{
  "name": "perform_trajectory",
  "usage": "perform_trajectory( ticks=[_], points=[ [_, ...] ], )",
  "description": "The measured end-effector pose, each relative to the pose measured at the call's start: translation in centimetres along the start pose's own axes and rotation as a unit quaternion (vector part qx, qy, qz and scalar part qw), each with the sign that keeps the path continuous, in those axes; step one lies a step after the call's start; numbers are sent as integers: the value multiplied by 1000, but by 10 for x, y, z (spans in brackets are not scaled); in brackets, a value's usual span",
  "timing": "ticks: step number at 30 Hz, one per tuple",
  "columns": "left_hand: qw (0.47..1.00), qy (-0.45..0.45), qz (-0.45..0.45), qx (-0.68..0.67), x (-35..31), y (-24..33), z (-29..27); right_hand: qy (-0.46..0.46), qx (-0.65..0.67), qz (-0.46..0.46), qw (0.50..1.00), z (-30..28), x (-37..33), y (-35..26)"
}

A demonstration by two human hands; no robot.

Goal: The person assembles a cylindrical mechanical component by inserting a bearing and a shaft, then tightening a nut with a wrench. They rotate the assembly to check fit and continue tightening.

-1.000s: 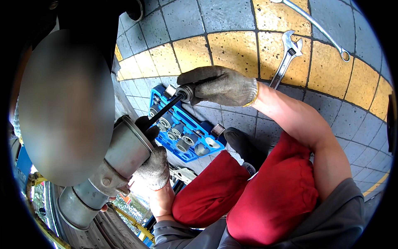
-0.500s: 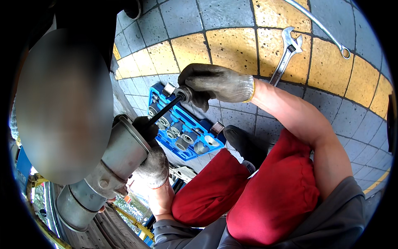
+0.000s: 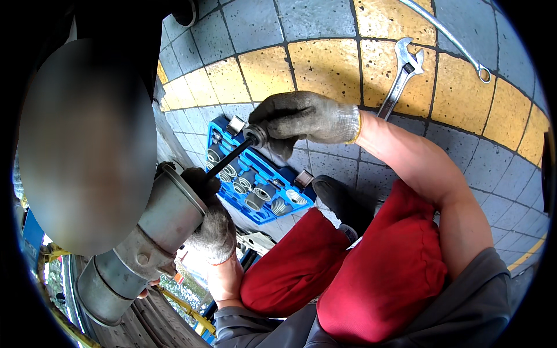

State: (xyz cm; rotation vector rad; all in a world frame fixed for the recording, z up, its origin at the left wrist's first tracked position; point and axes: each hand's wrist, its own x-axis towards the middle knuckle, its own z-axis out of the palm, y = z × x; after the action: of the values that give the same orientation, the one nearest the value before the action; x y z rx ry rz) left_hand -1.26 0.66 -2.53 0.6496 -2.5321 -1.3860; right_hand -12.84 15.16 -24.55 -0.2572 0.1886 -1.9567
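Observation:
A grey metal cylinder [image 3: 168, 209] with a flanged rim slants across the left side. From its near end a black rod [image 3: 230, 158] reaches up and right to a round ribbed metal nut-like piece [image 3: 256, 136]. My right hand [image 3: 310, 118], in a dirty knit glove, is closed on that piece with thumb and fingers. My left hand [image 3: 213, 232], gloved too, lies against the cylinder's end. Its darkened fingers curl round the base of the rod and hide the cylinder's mouth. Bare fingertips [image 3: 145, 292] of another person show under the cylinder.
An open blue case [image 3: 264, 218] of metal rings and sleeves lies on the tiles beyond my hands. An adjustable wrench [image 3: 400, 78] and a ring spanner [image 3: 449, 37] lie at the upper right. A co-worker, blurred, is close at the left. My red-trousered knees [image 3: 380, 267] are below.
My right hand's fingers have shifted and rolled round the nut-like piece. The cylinder has moved slightly left and down. My left hand stays nearly in place.

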Motion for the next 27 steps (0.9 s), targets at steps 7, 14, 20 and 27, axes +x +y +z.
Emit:
perform_trajectory(
  ticks=[7,14,20,27],
  points=[
    [1000,-3,13,24,2,4,3,-2,-20,34,999,-3,2,5],
    [999,18,5,38,3,5,3,0,-37,-21,999,8,3,-3],
    [999,15,18,38,4,4,7,-26,-30,-62,997,-2,4,13],
    [997,-25,39,56,6,3,-4,-5,-6,-25,1000,2,4,-1]
  ],
)
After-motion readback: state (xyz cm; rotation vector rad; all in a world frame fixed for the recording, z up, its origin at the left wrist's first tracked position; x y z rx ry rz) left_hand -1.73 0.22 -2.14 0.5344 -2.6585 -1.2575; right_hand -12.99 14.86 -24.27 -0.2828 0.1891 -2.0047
